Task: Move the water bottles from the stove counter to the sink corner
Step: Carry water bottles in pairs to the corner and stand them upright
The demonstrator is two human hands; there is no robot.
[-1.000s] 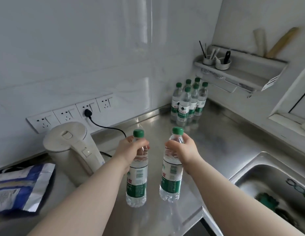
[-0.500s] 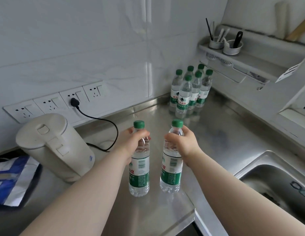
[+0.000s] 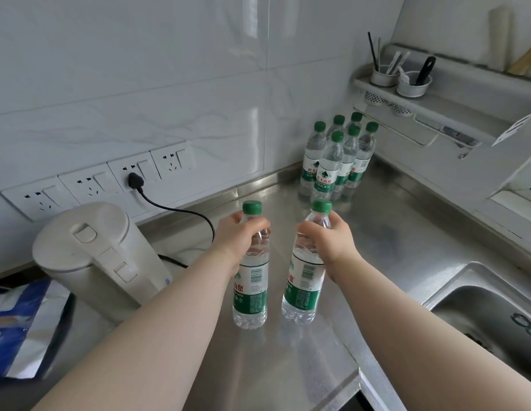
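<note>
Two bottles are gripped at the shoulders, over the steel counter.

The left hand (image 3: 237, 237) is closed around one clear green-capped plastic water bottle (image 3: 250, 289), the right hand (image 3: 329, 241) around another (image 3: 304, 287); six similar bottles (image 3: 336, 161) are grouped in the far corner, beside the steel sink (image 3: 477, 304).

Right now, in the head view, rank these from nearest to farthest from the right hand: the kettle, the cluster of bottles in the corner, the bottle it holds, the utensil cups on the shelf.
Measured from the right hand:
1. Held bottle, in its grip.
2. Cluster of bottles, ahead in the wall corner.
3. Kettle, far left, beyond the left hand.
4. Utensil cups, up on the right wall shelf.
</note>
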